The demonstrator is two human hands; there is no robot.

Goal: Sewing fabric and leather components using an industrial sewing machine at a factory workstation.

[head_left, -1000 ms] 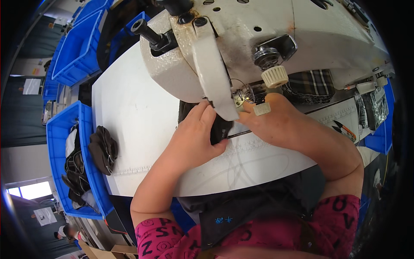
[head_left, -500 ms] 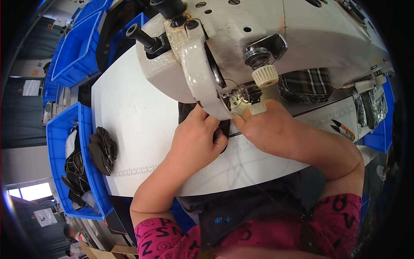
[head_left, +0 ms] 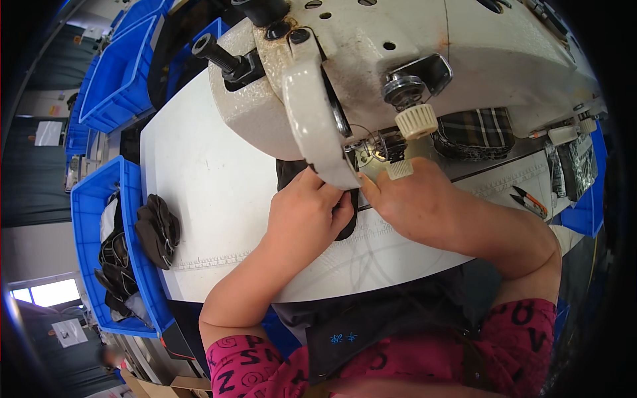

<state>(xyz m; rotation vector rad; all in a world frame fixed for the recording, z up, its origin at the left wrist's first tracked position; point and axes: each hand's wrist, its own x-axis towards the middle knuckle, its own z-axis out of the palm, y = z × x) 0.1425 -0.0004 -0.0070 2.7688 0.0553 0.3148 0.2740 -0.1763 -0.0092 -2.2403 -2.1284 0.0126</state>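
Observation:
A dark brown cloth piece [head_left: 348,227] lies on the white table beneath the head of a cream-coloured sewing machine [head_left: 265,123]. My left hand [head_left: 306,211] is closed on this cloth, thumb bent over it and fingertips partly behind the machine's curved guard [head_left: 317,126]. On the other side, my right hand [head_left: 417,199] has its fingers curled in and its thumb and fingertips pinched at the cloth's edge, close to the thread tension knob [head_left: 400,169]. The needle and the cloth right under it are mostly hidden by the guard and my fingers.
A stack of plaid cloth pieces [head_left: 474,134] sits under the machine arm. Black-and-orange snips [head_left: 529,202] lie at the right. Left of the table stands a blue bin [head_left: 154,292] of dark cloth pieces, with a dark bundle [head_left: 158,232] beside it on the tabletop. Another blue bin [head_left: 119,86] is farther back.
Both hands have moved very slightly to the right with the cloth, staying close together. The machine sits a touch lower and farther right in the picture.

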